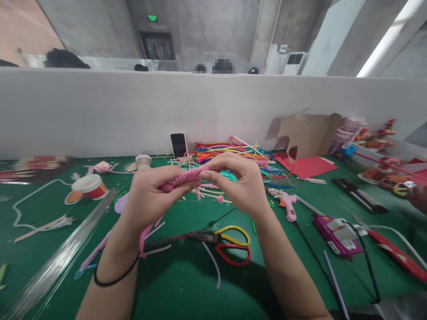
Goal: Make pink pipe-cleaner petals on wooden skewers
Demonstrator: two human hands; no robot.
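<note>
A pink, ridged, woven-looking piece [182, 178] is held up above the middle of the table. My left hand [148, 195] is closed around its left part, the thumb along the top and the fingers beneath. At the right end, my right hand [238, 182] pinches the same piece between thumb and fingertips. Thin pink strands stick up from it near the middle. Scissors [230, 244] with one yellow and one red handle lie below the hands. A small pink ball-tipped piece [220, 198] lies just under my right hand.
Behind my hands lies a heap of coloured stems [247, 153], beside a propped phone [179, 146]. A pink glue gun [285, 204], a purple power strip [336, 235] and a red-handled knife [396, 255] lie right. Left are a paper cup [90, 186] and clear sticks [66, 253]. Another person's hand [418, 198] shows far right.
</note>
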